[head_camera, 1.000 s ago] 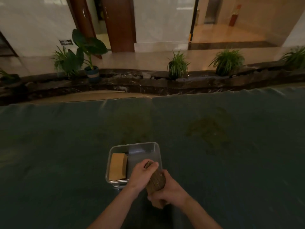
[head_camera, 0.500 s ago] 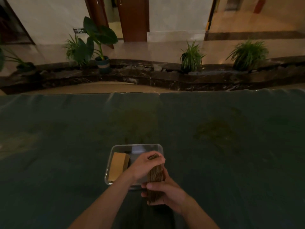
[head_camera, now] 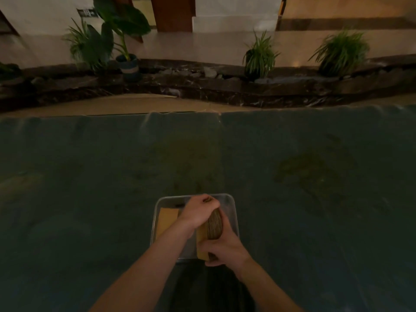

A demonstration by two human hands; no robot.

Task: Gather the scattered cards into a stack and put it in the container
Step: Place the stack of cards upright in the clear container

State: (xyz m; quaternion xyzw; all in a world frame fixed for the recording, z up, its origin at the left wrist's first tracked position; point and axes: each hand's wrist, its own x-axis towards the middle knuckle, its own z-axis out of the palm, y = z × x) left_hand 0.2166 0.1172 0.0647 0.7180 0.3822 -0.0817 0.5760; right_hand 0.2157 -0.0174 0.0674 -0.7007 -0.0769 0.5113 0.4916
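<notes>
A tan stack of cards (head_camera: pixel 167 221) already lay flat in the left half of the clear container (head_camera: pixel 234 212), which sat on the dark green counter (head_camera: pixel 90 199). To its right the left hand (head_camera: pixel 198 212) was closed over the far top end of a second card stack (head_camera: pixel 213 226), held on edge over the right half of the container. The right hand (head_camera: pixel 225 247) clasped its near end, grip wrapped tight. Whether the stack's lower edge touched the container floor could not be made out in the dim light.
</notes>
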